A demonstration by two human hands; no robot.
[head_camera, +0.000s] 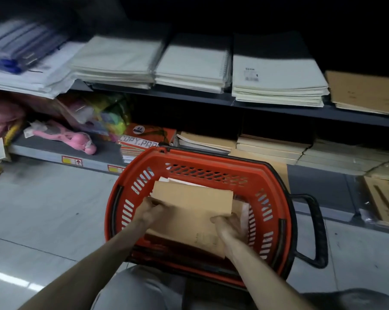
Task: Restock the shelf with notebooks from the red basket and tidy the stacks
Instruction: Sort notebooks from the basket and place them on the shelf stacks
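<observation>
the left hand gripped the left edge of the brown notebooks in the red basket; the right hand gripped their right edge. they lay crosswise between both hands, equally near. matching stacks on the lower shelf waited beyond the far rim, rightward.

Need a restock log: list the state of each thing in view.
red basket, on floor, notebooks inside
brown notebook, in basket, held by both hands
left hand, grips its left edge
right hand, grips its right edge
black handle, folded down
white stacks, flat on upper shelf
</observation>
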